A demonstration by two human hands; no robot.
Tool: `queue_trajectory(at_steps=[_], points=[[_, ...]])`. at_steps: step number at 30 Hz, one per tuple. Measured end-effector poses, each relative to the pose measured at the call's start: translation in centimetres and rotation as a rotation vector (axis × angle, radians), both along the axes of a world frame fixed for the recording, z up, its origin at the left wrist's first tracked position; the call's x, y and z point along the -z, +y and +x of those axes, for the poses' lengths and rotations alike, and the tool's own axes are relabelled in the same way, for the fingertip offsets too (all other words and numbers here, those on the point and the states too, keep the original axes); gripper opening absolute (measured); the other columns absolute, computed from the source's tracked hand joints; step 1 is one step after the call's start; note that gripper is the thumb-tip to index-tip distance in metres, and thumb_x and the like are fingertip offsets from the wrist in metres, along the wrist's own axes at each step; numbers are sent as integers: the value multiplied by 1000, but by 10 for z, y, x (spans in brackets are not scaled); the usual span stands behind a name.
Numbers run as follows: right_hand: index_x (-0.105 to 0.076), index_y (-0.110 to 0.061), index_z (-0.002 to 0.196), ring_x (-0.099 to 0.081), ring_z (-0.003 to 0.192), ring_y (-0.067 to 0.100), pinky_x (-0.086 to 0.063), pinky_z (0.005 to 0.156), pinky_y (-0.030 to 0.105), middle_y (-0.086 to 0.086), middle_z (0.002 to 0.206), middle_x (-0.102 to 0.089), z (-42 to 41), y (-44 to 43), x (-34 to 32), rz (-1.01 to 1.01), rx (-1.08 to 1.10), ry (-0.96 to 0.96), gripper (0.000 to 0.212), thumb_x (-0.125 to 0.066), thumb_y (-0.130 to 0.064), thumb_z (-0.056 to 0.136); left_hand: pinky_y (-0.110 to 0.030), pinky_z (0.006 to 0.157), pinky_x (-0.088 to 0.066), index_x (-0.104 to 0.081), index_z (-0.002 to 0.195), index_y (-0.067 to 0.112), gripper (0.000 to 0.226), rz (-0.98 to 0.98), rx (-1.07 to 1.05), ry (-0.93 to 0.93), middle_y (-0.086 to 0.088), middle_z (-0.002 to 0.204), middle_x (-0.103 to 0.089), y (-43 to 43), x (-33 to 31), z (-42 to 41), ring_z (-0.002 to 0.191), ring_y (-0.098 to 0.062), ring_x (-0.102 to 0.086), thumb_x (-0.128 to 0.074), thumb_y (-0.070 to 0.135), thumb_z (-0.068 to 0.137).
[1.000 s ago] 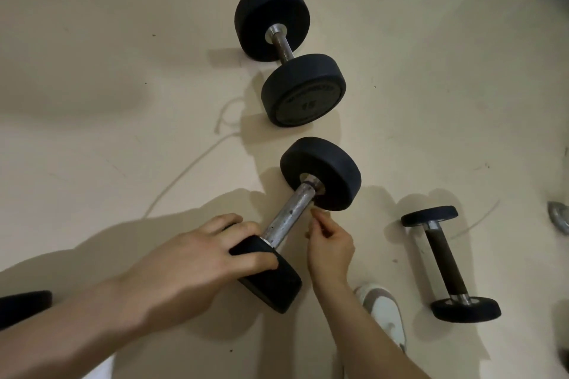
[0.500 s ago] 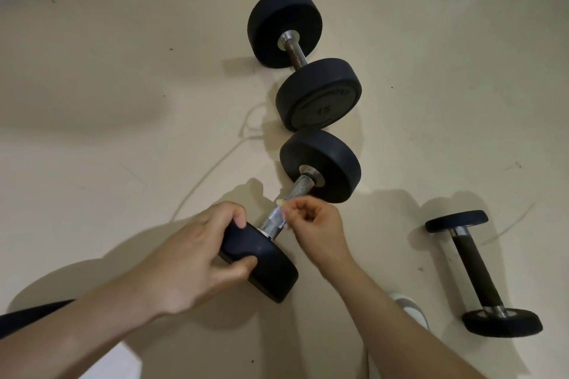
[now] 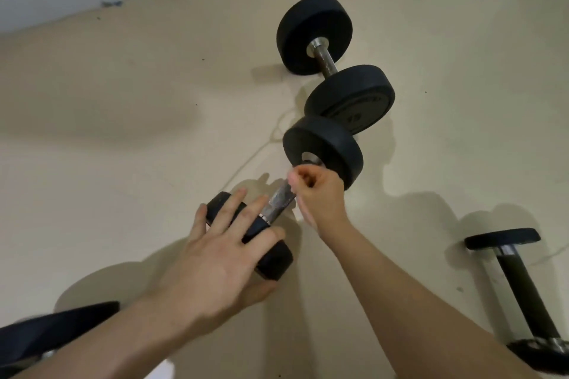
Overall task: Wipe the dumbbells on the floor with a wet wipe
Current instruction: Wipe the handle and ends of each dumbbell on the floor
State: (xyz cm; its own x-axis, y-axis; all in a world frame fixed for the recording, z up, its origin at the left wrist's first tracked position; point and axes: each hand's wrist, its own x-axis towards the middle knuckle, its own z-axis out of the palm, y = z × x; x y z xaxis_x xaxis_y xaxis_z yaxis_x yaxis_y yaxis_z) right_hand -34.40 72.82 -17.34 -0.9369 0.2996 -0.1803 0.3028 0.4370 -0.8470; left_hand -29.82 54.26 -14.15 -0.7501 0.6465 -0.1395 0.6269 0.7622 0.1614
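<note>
My left hand (image 3: pixel 215 258) and right hand (image 3: pixel 320 191), both bare, with long, slim fingers. My forearms (image 3: pixel 400 280) are likewise uncovered right to the picture's lower edge; the nails are too blurred for me to tell their cut.

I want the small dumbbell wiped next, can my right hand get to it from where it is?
Probably yes. The right hand is at the middle dumbbell's handle, and only open floor shows between it and the small dumbbell.
</note>
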Motion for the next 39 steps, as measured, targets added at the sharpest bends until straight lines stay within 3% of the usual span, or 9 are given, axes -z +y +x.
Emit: queue_trajectory(at_steps=[3,8,12,16,20,23,30,35,39], points=[[-67,-17,71,-62,68,14,-55,78,43,-1,67,-64,2,-23,-4,-42,-342,-79,18,-61,-14,88,-65,95,-39,-49,118,31,60,14,-111,44,-11,141,-47,-1,-3,-8,135,-38,-37,-43,67,70],[-70,-15,84,-64,75,10,-55,81,37,-5,75,-67,-37,-7,0,94,-9,71,16,-59,-23,92,-60,105,-32,-45,128,23,70,31,-217,72,-16,147,-38,-4,1,-19,138,-38,-31,-42,69,75],[-69,-14,80,-66,72,12,-55,74,36,-5,73,-69,-21,-56,4,5,-378,-10,16,-57,-13,90,-50,112,-27,-38,133,32,75,163,-260,-62,-8,151,-32,-23,6,-43,141,-31,-24,-41,73,71],[-67,-17,77,-64,78,14,-51,78,31,-8,79,-67,-60,-35,5,152,-119,63,20,-56,-22,93,-35,117,-13,-28,138,40,79,377,-406,-290,7,157,-10,-45,5,-67,144,-11,1,-36,75,68],[-68,-17,78,-63,70,14,-54,73,37,-7,68,-66,-60,-60,12,92,-278,81,17,-58,-22,91,-41,118,-11,-15,140,37,60,268,-406,-41,-8,159,-4,-38,4,-53,146,-24,4,-29,58,86],[-68,-20,73,-62,67,13,-51,69,32,-6,64,-65,-72,-74,14,-22,-387,39,16,-61,-18,88,-38,119,-6,-4,147,36,89,146,-464,-147,-2,159,12,-45,1,-64,145,-22,12,-39,74,75],[-69,-23,87,-64,80,9,-52,79,29,-8,79,-67,-95,-75,8,-293,-215,-73,10,-62,-17,90,-37,119,-5,10,151,25,89,41,-630,-458,-8,159,13,-56,-27,-104,145,-21,14,-54,46,92],[-69,-18,109,-65,91,7,-52,92,32,-14,88,-67,-100,-70,-2,-351,-330,-145,20,-61,-21,92,-38,115,-24,-8,151,15,64,75,-710,-310,-12,151,-18,-54,-33,-109,142,-30,-14,-42,26,98],[-70,-18,106,-65,88,14,-53,89,36,-11,84,-67,-129,-74,4,-289,-167,-32,18,-57,-21,93,-26,115,-8,-13,152,26,59,231,-867,-337,-2,159,-9,-59,-28,-122,146,-17,-6,-40,30,100]])
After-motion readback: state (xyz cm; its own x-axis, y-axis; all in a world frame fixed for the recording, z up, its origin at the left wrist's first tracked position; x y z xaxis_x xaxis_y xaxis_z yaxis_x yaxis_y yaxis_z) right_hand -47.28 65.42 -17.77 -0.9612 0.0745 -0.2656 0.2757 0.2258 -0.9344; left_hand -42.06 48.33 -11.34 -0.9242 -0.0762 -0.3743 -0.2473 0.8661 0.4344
